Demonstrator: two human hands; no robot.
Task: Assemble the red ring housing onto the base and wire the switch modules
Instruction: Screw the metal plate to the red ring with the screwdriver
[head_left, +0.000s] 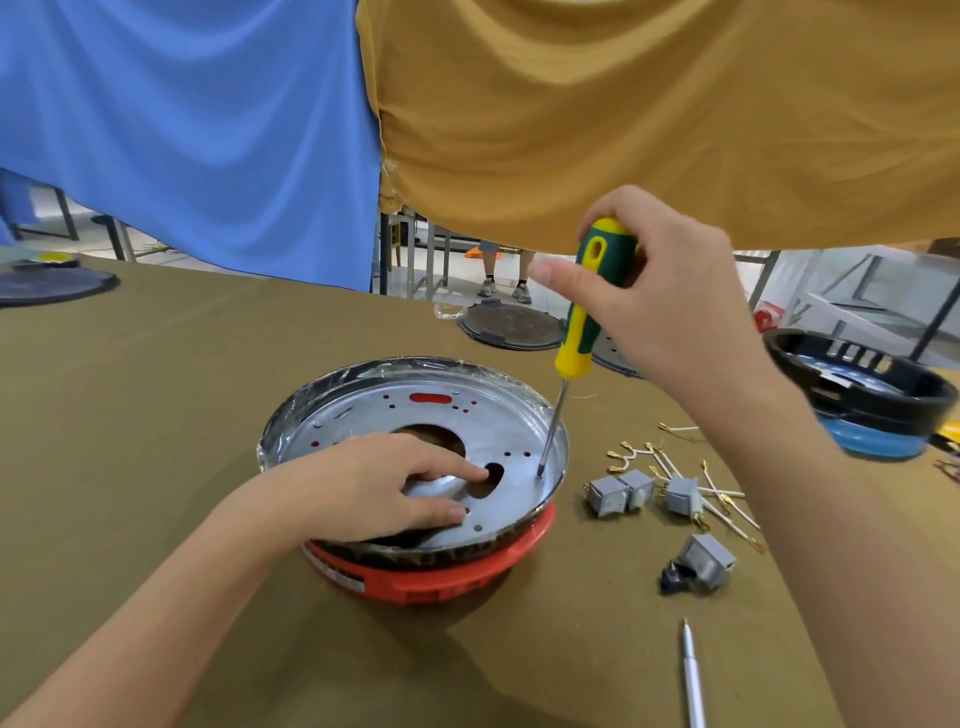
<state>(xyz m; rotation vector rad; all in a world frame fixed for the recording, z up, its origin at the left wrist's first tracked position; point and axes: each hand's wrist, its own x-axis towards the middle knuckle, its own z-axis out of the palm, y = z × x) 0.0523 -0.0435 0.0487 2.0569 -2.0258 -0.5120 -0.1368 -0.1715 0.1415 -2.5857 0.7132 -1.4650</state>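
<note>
Left hand (384, 488) pressing flat on metal base (509, 415) to steady it over red ring housing (441, 577); right hand (660, 291) gripping screwdriver (584, 317) upright, driving a rim screw.

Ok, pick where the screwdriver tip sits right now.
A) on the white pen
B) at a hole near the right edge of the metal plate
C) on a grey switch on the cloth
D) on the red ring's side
B: the right hand holds the screwdriver upright, its tip at a hole near the right edge of the metal plate.
</note>
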